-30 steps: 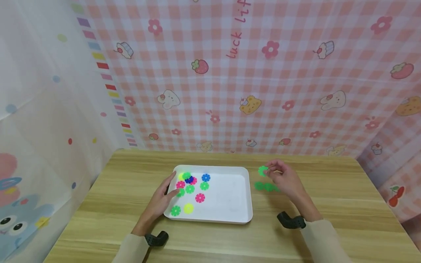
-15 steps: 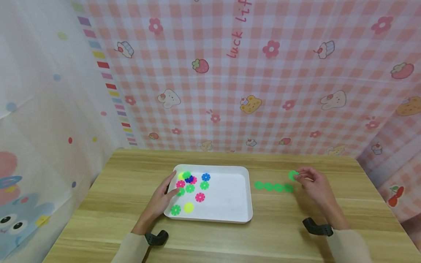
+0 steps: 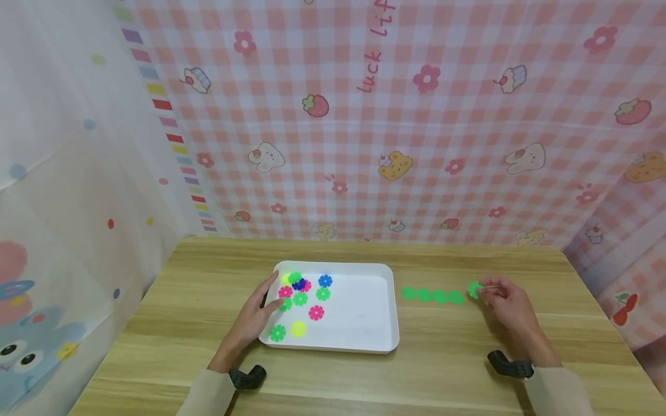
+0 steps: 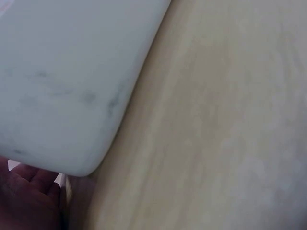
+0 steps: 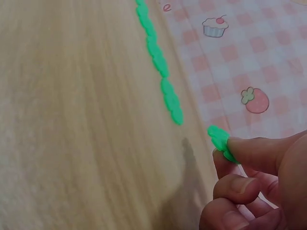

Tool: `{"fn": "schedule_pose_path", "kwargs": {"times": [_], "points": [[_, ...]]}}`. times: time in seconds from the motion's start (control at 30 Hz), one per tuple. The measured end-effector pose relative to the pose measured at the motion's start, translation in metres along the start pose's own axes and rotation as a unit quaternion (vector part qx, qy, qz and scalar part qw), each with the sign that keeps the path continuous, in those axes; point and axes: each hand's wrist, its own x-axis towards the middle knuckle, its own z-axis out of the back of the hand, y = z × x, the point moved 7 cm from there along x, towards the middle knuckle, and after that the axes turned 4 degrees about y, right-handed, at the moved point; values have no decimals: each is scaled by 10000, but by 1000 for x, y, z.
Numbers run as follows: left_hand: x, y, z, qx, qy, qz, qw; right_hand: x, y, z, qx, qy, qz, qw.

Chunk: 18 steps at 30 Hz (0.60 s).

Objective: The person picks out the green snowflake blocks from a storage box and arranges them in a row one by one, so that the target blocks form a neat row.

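Note:
My right hand (image 3: 512, 306) pinches a green notched plastic disc (image 5: 219, 140) between thumb and forefinger, held just above the table. Left of it, several green discs (image 3: 440, 297) lie in a straight row, and the held disc is apart from the row's right end. My left hand (image 3: 255, 315) grips the left side of a white tray (image 3: 359, 346), its thumb over the rim and its fingers along the outer wall. Inside the tray are loose notched discs: green (image 3: 278, 333), pink (image 3: 316, 312), yellow (image 3: 298, 329) and blue (image 3: 325, 281), some overlapping at the back left.
The wooden table (image 3: 333, 381) runs back to a pink checked cloth (image 3: 333, 190). A white printed cloth (image 3: 104, 231) hangs at the left side. Each wrist wears a black camera mount, such as the right mount (image 3: 510, 365).
My right hand has carried the green disc rightward, then lowered it near the right end of the row, uncovering the row's discs. The left hand and tray have stayed in place.

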Motion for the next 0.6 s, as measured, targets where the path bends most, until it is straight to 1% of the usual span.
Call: {"fn": "schedule_pose_path", "kwargs": {"times": [0.13, 0.2, 0.4, 0.6], "points": [[0, 0, 1, 19, -5, -2, 10000, 2, -7, -3, 144, 20, -114, 9998], [0, 1, 1, 33, -19, -12, 10000, 3, -8, -5, 122, 24, -83, 9999], [-1, -1, 0, 8, -14, -26, 10000, 3, -10, -8, -310, -81, 81, 9995], [0, 0, 0, 4, 8, -13, 10000, 2, -12, -8, -480, -199, -132, 9986]]}}
